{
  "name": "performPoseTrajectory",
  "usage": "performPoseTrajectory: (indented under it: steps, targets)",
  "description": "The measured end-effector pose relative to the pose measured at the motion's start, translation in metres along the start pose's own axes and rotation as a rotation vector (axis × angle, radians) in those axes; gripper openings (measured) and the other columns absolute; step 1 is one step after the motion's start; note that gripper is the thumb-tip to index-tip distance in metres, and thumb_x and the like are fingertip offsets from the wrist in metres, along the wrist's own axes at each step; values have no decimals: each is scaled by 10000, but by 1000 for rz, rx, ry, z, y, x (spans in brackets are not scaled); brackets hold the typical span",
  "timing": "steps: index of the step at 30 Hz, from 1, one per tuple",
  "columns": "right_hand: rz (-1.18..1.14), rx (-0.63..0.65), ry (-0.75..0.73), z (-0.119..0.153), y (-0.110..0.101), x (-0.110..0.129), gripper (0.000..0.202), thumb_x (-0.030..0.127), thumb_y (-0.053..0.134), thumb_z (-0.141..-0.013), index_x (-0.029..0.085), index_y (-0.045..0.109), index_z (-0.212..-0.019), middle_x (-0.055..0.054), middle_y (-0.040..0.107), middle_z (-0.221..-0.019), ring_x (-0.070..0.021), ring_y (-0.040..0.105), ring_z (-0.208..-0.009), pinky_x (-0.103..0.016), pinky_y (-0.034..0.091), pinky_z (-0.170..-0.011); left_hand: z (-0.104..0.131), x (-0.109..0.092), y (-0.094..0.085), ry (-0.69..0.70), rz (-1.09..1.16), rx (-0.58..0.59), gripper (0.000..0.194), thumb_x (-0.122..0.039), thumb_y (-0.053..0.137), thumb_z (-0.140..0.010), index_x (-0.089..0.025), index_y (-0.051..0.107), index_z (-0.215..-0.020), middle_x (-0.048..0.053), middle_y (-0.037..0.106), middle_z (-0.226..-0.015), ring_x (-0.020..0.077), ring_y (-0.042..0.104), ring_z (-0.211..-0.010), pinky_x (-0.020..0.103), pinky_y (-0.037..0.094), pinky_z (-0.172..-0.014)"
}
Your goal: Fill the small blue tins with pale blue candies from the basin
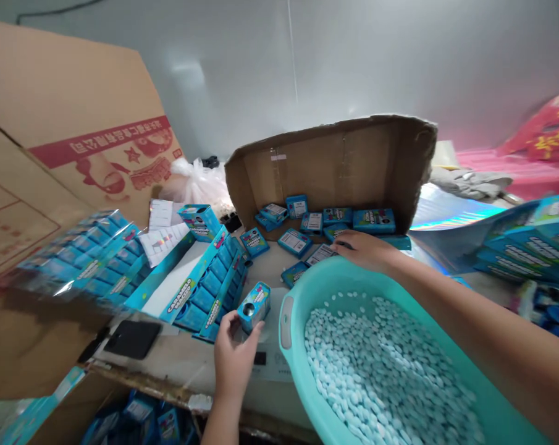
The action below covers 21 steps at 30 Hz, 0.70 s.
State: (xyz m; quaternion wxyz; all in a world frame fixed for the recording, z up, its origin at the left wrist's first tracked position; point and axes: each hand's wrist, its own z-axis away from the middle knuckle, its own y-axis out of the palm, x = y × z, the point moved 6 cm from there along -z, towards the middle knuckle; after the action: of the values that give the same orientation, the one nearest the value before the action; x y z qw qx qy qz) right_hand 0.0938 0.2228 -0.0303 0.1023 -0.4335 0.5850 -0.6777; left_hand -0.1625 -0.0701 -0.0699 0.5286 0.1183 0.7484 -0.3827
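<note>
My left hand grips a small blue candy box between thumb and fingers, at its near sides. The box stands upright over a pale flat device that looks like a scale, and a dark round spot shows on its face. My right arm reaches across a turquoise basin of pale blue candies. Beyond its far rim, my right hand is among blue boxes lying loose in an open cardboard carton. Its fingers curl together around something dark that I cannot make out.
Left of my hand stands a display tray with rows of blue boxes. Wrapped packs lean against a tall carton. A black flat object lies near the table edge. More blue packs stand at right.
</note>
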Motion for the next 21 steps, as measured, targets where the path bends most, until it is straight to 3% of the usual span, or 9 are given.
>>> performPoseTrajectory:
  steps: [4, 7, 10, 12, 13, 15, 18, 19, 21]
  targets:
    - [-10, 18, 4, 1, -1, 0, 453, 506, 366, -986, 191, 690, -1011, -124, 675, -1159, -305, 624, -1100, -414, 476, -963, -1, 5, 6, -50, 6, 13, 486, -431, 814, -720, -178, 598, -1074, 115, 718, -1062, 278, 696, -1000, 431, 552, -925]
    - [-26, 28, 23, 2, -3, 1, 446, 507, 369, -981, 197, 688, -1015, -116, 677, -1151, -298, 629, -1087, -403, 475, -956, 9, -6, -8, -7, -36, -100, 678, -441, 835, -692, -182, 538, -1243, 150, 633, -1253, 313, 620, -1155, 481, 508, -999]
    - [-39, 35, 32, 2, -3, 1, 447, 517, 373, -978, 204, 690, -1014, -112, 678, -1158, -294, 627, -1091, -396, 478, -951, 34, -48, -27, 231, -92, -264, 505, -355, 757, -804, -217, 556, -1245, 113, 606, -1267, 277, 574, -1198, 448, 472, -1035]
    - [-37, 31, 39, 1, -2, 0, 454, 527, 377, -974, 207, 696, -1017, -110, 680, -1168, -298, 621, -1111, -399, 478, -961, 56, -88, -23, 476, -84, -228, 274, -238, 705, -848, -235, 589, -1097, 58, 647, -1059, 212, 624, -1033, 358, 519, -924]
    - [-35, 28, 43, 1, -2, 0, 455, 532, 381, -972, 209, 698, -1021, -108, 681, -1175, -300, 617, -1123, -400, 476, -969, 67, -107, -9, 571, -105, -87, 208, -201, 690, -854, -246, 595, -1033, 40, 652, -984, 194, 633, -972, 327, 532, -870]
    - [-27, 24, 46, 1, -2, -2, 454, 540, 389, -966, 215, 701, -1025, -102, 687, -1180, -302, 616, -1136, -400, 475, -985, 87, -132, 37, 660, -183, 370, 227, -242, 692, -858, -270, 614, -1069, 33, 685, -993, 191, 649, -966, 323, 545, -863]
    - [-23, 27, 41, 2, -2, -3, 455, 546, 386, -963, 225, 700, -1037, -96, 687, -1199, -300, 614, -1150, -403, 473, -1006, 123, -142, 108, 782, -471, 1020, 345, -423, 689, -810, -233, 682, -1098, 104, 704, -1082, 298, 674, -982, 431, 567, -806]
    - [-21, 28, 41, 2, -2, -4, 457, 546, 382, -963, 227, 700, -1039, -95, 685, -1206, -300, 612, -1157, -405, 472, -1011, 129, -138, 125, 773, -601, 1164, 316, -419, 673, -796, -195, 712, -1015, 132, 711, -1024, 326, 685, -921, 449, 568, -744]
    - [-18, 25, 50, 2, -2, -5, 455, 545, 382, -961, 231, 703, -1036, -92, 678, -1228, -300, 605, -1176, -404, 476, -1011, 134, -131, 149, 736, -761, 1323, 254, -364, 660, -758, -144, 726, -868, 159, 703, -876, 337, 689, -782, 443, 547, -636]
